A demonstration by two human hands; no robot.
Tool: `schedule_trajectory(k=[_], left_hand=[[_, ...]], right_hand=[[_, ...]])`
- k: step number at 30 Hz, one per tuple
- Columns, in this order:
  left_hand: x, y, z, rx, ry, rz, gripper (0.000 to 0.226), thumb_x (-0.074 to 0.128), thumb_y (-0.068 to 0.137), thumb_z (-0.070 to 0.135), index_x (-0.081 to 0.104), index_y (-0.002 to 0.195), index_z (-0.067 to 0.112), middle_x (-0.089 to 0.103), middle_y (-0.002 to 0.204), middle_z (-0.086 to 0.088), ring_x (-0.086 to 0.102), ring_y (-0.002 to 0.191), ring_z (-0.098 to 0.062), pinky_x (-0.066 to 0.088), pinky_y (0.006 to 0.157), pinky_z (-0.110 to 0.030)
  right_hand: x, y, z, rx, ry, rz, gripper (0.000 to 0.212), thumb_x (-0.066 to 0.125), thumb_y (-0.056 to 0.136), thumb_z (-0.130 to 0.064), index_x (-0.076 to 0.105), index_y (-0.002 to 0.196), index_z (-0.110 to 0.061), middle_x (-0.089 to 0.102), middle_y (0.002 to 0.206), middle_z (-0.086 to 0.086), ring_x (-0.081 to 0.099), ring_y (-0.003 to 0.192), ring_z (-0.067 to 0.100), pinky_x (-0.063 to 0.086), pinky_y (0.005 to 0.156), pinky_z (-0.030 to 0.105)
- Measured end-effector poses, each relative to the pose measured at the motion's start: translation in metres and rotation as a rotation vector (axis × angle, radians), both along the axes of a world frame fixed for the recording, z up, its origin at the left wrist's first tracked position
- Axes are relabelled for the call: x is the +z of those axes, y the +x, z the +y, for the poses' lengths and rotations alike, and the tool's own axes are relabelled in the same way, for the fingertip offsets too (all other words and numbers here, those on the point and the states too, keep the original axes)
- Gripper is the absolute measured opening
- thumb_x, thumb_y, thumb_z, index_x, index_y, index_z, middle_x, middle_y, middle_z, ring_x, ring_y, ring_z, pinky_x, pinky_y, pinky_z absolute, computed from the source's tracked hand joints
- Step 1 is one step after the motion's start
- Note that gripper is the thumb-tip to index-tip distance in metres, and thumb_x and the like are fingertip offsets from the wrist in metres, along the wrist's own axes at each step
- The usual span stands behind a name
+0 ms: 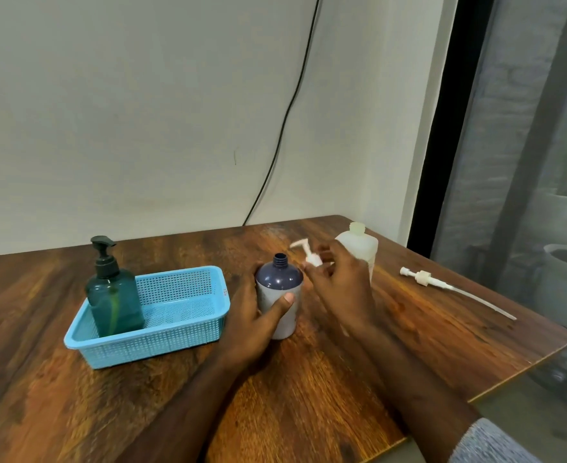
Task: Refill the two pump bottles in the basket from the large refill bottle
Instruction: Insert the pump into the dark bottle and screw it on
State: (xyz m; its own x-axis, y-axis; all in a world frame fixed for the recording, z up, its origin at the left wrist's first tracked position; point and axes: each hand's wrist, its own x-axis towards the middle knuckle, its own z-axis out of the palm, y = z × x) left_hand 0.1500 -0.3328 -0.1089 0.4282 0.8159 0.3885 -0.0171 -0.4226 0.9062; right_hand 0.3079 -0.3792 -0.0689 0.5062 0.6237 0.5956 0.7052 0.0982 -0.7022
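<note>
Gripping bottle (279, 295) and pump (310, 253), both hands.

My right hand (339, 289) is motion-blurred, so I can't tell its grip on the white pump head (310, 253). It hides the refill bottle's (359, 245) lower left. My left hand (258, 315) covers the dark bottle's (279, 289) lower left side. Surface (342, 379) cut off at bottom edge.

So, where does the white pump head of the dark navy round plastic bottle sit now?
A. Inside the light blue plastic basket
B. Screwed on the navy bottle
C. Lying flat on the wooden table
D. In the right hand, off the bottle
D: the right hand pinches the white pump head beside the dark navy round plastic bottle, whose threaded neck is bare.
</note>
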Motion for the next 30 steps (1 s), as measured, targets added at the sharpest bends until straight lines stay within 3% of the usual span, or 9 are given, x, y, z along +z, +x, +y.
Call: schedule_trajectory(k=[4,7,15,20,30], left_hand=[[-0.002,0.001,0.000,0.040,0.043,0.032,0.061,0.072,0.078,0.051,0.038,0.129,0.051,0.054,0.122,0.030,0.054,0.111,0.013,0.052,0.087,-0.020],[-0.002,0.002,0.002,0.056,0.053,0.027,0.060,0.072,0.080,0.049,0.035,0.126,0.057,0.052,0.124,0.031,0.053,0.113,0.011,0.049,0.086,-0.016],[-0.004,0.003,0.010,0.112,0.110,0.050,0.067,0.072,0.084,0.044,0.037,0.141,0.041,0.050,0.132,0.024,0.050,0.118,0.009,0.047,0.094,-0.019],[-0.004,0.003,0.009,0.117,0.110,0.055,0.071,0.072,0.084,0.042,0.036,0.145,0.033,0.050,0.137,0.018,0.051,0.122,0.000,0.046,0.093,-0.017],[-0.008,0.003,0.014,0.118,0.145,0.058,0.070,0.073,0.083,0.045,0.036,0.142,0.038,0.052,0.134,0.019,0.053,0.122,0.000,0.051,0.097,-0.026]], right_hand=[[0.038,0.001,0.000,0.061,0.313,0.218,0.025,0.077,0.086,-0.028,0.067,0.108,-0.025,0.072,0.096,-0.011,0.070,0.083,0.003,0.061,0.074,0.028],[0.053,-0.003,0.001,0.178,0.387,0.348,0.026,0.077,0.086,-0.026,0.065,0.109,-0.022,0.074,0.100,-0.002,0.074,0.084,0.014,0.063,0.075,0.040],[0.080,-0.008,-0.005,0.300,0.585,0.485,0.030,0.073,0.089,-0.010,0.060,0.116,-0.006,0.072,0.106,0.012,0.075,0.086,0.025,0.062,0.078,0.041],[0.089,-0.017,-0.002,0.364,0.606,0.468,0.029,0.073,0.089,-0.008,0.060,0.115,-0.008,0.071,0.109,0.013,0.075,0.090,0.027,0.062,0.079,0.043],[0.063,-0.025,0.016,0.411,0.431,0.375,0.024,0.077,0.084,-0.007,0.065,0.104,-0.013,0.073,0.100,0.006,0.073,0.089,0.026,0.062,0.077,0.044]])
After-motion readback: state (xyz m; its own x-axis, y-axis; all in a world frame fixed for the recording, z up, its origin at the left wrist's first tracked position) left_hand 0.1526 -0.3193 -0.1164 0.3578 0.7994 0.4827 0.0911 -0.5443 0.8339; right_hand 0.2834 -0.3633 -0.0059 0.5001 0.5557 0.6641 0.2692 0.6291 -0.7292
